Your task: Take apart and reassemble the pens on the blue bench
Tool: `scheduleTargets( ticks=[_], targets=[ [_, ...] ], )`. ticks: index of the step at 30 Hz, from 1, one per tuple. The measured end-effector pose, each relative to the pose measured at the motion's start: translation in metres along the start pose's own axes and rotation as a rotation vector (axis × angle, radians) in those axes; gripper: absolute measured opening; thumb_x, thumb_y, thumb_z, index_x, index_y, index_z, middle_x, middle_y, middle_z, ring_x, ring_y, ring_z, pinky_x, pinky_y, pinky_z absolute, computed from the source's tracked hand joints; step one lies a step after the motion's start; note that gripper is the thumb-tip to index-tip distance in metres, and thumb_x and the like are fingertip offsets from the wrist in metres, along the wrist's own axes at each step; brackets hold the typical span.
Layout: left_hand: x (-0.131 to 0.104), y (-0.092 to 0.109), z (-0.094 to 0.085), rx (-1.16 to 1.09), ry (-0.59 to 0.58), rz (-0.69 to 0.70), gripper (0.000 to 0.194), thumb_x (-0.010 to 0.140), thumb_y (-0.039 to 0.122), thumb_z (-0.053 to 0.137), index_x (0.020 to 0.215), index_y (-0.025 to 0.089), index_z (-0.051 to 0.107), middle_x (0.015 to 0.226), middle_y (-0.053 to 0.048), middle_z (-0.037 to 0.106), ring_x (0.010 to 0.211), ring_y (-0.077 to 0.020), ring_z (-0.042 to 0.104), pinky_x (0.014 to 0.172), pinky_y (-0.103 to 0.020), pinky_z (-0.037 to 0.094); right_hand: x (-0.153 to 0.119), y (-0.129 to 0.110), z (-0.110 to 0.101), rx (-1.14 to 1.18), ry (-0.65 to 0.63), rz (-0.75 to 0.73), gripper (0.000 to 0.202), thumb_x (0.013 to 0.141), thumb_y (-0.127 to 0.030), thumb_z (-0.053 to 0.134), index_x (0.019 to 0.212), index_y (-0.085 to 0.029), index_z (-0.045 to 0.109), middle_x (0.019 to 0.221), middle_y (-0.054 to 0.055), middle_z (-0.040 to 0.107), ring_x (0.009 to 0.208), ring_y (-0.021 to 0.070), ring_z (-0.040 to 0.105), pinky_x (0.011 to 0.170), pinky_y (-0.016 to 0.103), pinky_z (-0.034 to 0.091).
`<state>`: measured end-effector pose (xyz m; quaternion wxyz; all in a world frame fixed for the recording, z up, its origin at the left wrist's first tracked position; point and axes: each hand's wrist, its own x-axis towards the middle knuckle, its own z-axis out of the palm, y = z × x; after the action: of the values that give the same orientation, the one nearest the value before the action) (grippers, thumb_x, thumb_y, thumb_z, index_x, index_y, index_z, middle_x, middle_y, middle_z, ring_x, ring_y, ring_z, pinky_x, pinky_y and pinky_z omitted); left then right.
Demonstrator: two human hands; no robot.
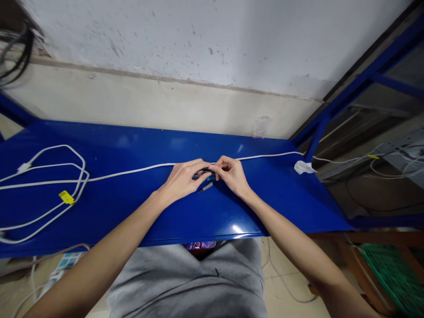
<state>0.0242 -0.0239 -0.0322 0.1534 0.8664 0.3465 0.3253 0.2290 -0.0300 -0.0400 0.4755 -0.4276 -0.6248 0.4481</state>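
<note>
Over the middle of the blue shelf [198,221], my two hands come together above a small group of pens [210,176], some dark and one blue. My left hand [185,178] is closed around the pens from the left side. Thumb and fingers of my right hand [232,176] pinch the right end of a dark pen in that group. A grey pen with a dark tip [207,187] pokes out just below the fingers, slanting down to the left. My fingers hide most of the pens.
A white cable [132,170] runs across the shelf behind my hands, with loops and a yellow tag [66,197] at left. Crumpled white material [304,167] sits by the right blue post [316,137]. A wall [165,97] stands behind.
</note>
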Motion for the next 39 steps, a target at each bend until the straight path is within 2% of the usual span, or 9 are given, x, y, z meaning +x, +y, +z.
scheduleTargets(
  ticks=[3, 7, 11, 14, 18, 21, 27, 32, 39],
  targets=[
    [-0.001, 0.000, 0.002, 0.044, -0.021, 0.022, 0.022, 0.102, 0.038, 0.060, 0.106, 0.021, 0.073, 0.087, 0.000, 0.068, 0.070, -0.0126, 0.060, 0.062, -0.025, 0.038, -0.002, -0.003, 0.001, -0.017, -0.076, -0.005, 0.045, 0.088, -0.056, 0.075, 0.068, -0.019, 0.057, 0.050, -0.005, 0.056, 0.047, 0.0087, 0.045, 0.052, 0.024, 0.032],
    [-0.001, -0.004, 0.006, 0.040, -0.002, 0.051, 0.036, 0.107, 0.039, 0.050, 0.085, 0.019, 0.071, 0.083, -0.002, 0.071, 0.070, -0.0133, 0.063, 0.063, -0.025, 0.038, -0.002, -0.006, 0.000, -0.100, -0.142, -0.066, 0.051, 0.095, -0.055, 0.067, 0.061, -0.018, 0.057, 0.051, -0.004, 0.053, 0.050, 0.0092, 0.040, 0.054, 0.025, 0.030],
    [-0.001, -0.004, 0.005, 0.031, 0.056, -0.082, 0.031, 0.107, 0.040, 0.048, 0.099, 0.022, 0.073, 0.088, -0.001, 0.076, 0.076, -0.0150, 0.069, 0.068, -0.025, 0.042, 0.004, -0.003, -0.008, -0.228, -0.042, -0.132, 0.039, 0.099, -0.051, 0.062, 0.082, -0.018, 0.070, 0.066, -0.002, 0.060, 0.060, 0.0126, 0.049, 0.061, 0.026, 0.037],
    [-0.001, -0.005, 0.002, 0.062, 0.094, -0.184, 0.029, 0.107, 0.042, 0.047, 0.114, 0.024, 0.069, 0.085, 0.000, 0.076, 0.071, -0.0152, 0.069, 0.066, -0.025, 0.042, 0.007, -0.002, -0.015, -0.421, -0.179, -0.269, 0.029, 0.090, -0.047, 0.076, 0.102, -0.021, 0.075, 0.091, 0.003, 0.067, 0.083, 0.0185, 0.058, 0.078, 0.031, 0.045],
    [-0.002, -0.006, 0.001, 0.092, 0.091, -0.177, 0.029, 0.107, 0.043, 0.044, 0.112, 0.023, 0.066, 0.080, 0.001, 0.072, 0.066, -0.0145, 0.065, 0.065, -0.025, 0.041, 0.007, -0.005, -0.019, -0.653, -0.415, -0.411, 0.021, 0.086, -0.041, 0.079, 0.095, -0.021, 0.077, 0.105, 0.008, 0.066, 0.101, 0.0238, 0.056, 0.093, 0.038, 0.044],
    [-0.001, -0.006, 0.000, 0.061, 0.086, -0.168, 0.025, 0.107, 0.037, 0.044, 0.108, 0.023, 0.064, 0.085, 0.001, 0.072, 0.068, -0.0139, 0.064, 0.066, -0.025, 0.041, 0.006, -0.008, -0.019, -0.687, -0.442, -0.432, 0.021, 0.091, -0.040, 0.073, 0.089, -0.020, 0.077, 0.101, 0.007, 0.065, 0.097, 0.0228, 0.054, 0.091, 0.038, 0.043],
    [0.001, -0.008, -0.001, 0.015, 0.101, -0.159, 0.019, 0.104, 0.029, 0.047, 0.100, 0.021, 0.063, 0.087, 0.000, 0.071, 0.073, -0.0146, 0.063, 0.069, -0.027, 0.043, 0.006, -0.009, -0.017, -0.687, -0.507, -0.418, 0.020, 0.086, -0.041, 0.079, 0.089, -0.021, 0.076, 0.101, 0.006, 0.064, 0.095, 0.0224, 0.054, 0.089, 0.037, 0.042],
    [0.001, -0.010, 0.000, -0.018, 0.076, -0.175, 0.015, 0.101, 0.024, 0.051, 0.091, 0.021, 0.062, 0.085, 0.000, 0.071, 0.074, -0.0150, 0.064, 0.068, -0.027, 0.043, 0.005, -0.012, -0.018, -0.607, -0.465, -0.413, 0.017, 0.092, -0.037, 0.075, 0.089, -0.020, 0.074, 0.098, 0.006, 0.068, 0.096, 0.0222, 0.057, 0.093, 0.038, 0.043],
    [-0.001, -0.012, -0.001, 0.027, 0.082, -0.148, 0.016, 0.100, 0.026, 0.055, 0.088, 0.021, 0.065, 0.083, 0.000, 0.072, 0.070, -0.0146, 0.062, 0.066, -0.027, 0.040, 0.011, -0.008, -0.035, -0.618, -0.140, -0.383, 0.027, 0.097, -0.048, 0.067, 0.093, -0.022, 0.071, 0.095, 0.007, 0.074, 0.092, 0.0244, 0.060, 0.087, 0.039, 0.044]
  ],
)
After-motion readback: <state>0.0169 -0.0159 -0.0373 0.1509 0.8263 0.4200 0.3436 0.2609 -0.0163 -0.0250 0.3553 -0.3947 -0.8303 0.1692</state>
